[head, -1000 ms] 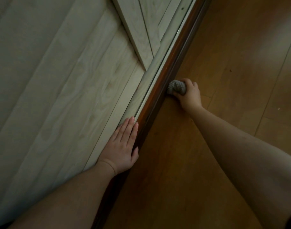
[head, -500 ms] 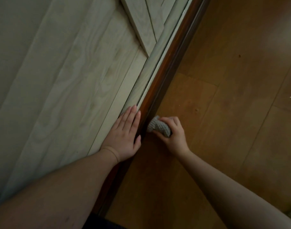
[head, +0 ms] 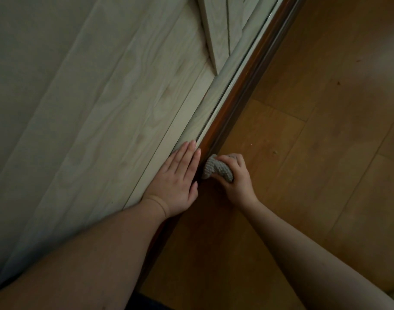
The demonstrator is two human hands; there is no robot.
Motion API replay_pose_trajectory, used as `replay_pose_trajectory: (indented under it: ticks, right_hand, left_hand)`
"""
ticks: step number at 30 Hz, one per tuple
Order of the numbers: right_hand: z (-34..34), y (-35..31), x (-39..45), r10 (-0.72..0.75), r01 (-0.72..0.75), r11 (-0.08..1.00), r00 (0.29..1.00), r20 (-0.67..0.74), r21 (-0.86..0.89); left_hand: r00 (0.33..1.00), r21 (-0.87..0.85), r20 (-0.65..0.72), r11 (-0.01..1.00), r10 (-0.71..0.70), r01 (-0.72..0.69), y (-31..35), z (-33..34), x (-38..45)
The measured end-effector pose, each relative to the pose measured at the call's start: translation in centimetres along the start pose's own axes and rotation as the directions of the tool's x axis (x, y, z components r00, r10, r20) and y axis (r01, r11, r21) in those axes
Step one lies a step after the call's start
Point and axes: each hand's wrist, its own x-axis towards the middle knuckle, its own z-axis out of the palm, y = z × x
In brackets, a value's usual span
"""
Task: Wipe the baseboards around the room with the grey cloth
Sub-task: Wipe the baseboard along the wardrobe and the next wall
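Two bare hands were in view, one to each side of the baseboard (head: 241,92), a dark reddish-brown strip that ran diagonally from upper right to lower left. The left hand (head: 176,180) lay flat against the pale wood-grain wall panel (head: 97,113), fingers straight and close together, fingertips at the panel's lower edge just above the baseboard. The right hand (head: 235,177) held the grey cloth (head: 218,170), a bunched knitted wad, with fingers curled over its top and thumb under it. The cloth's free end touched the face of the baseboard, just beside the left hand's little finger. Both forearms reached in from the bottom of the view. The wooden floor (head: 326,153), in orange-brown planks, filled the right side; a few small specks lay on it. A second pale panel (head: 216,25) met the first at an angle near the top. Lighting was dim.
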Motion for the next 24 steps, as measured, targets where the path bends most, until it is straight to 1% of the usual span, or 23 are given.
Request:
replay_pose_trajectory:
  ticks: [2, 3, 6, 10, 12, 16, 19, 24]
  right_hand:
    - [-0.3, -0.1, 0.3, 0.005, -0.005, 1.0, 1.0, 0.0, 0.014]
    - [-0.5, -0.3, 0.7, 0.029, -0.028, 0.999, 0.999, -0.022, 0.046]
    - [-1.9, -1.1, 3.1, 0.163, -0.137, 0.974, 0.976, -0.143, 0.179]
    - [-5.8, -1.4, 8.4, 0.337, -0.267, 0.915, 0.919, -0.207, 0.304]
    - [-8.0, -1.3, 11.5, 0.357, -0.288, 0.914, 0.905, -0.23, 0.285]
    - [-11.4, -1.3, 16.1, 0.343, -0.292, 0.933, 0.899, -0.271, 0.212]
    - [-13.6, -1.5, 18.5, 0.334, -0.295, 0.941, 0.893, -0.301, 0.169]
    - [-15.7, -2.3, 20.4, 0.338, -0.326, 0.941, 0.889, -0.308, 0.093]
  left_hand:
    - [1.0, -0.007, -0.012, 1.0, -0.001, 0.0, 0.0, 0.1, 0.0]
    - [1.0, -0.011, -0.014, 1.0, 0.0, -0.001, 0.0, 0.1, 0.0]
    - [1.0, -0.013, -0.014, 1.0, -0.004, 0.004, 0.0, 0.3, -0.1]
    - [1.0, -0.025, -0.007, 1.0, -0.002, 0.002, 0.0, 0.5, 0.0]
    - [1.0, -0.022, -0.005, 1.0, -0.004, 0.003, -0.1, 0.6, 0.0]
    - [1.0, -0.024, -0.005, 1.0, -0.005, 0.005, -0.3, 1.0, -0.4]
    - [1.0, -0.039, -0.002, 0.999, -0.002, 0.002, -0.2, 1.2, -0.3]
    - [1.0, -0.035, 0.005, 0.999, -0.007, 0.007, -0.3, 0.7, -0.3]
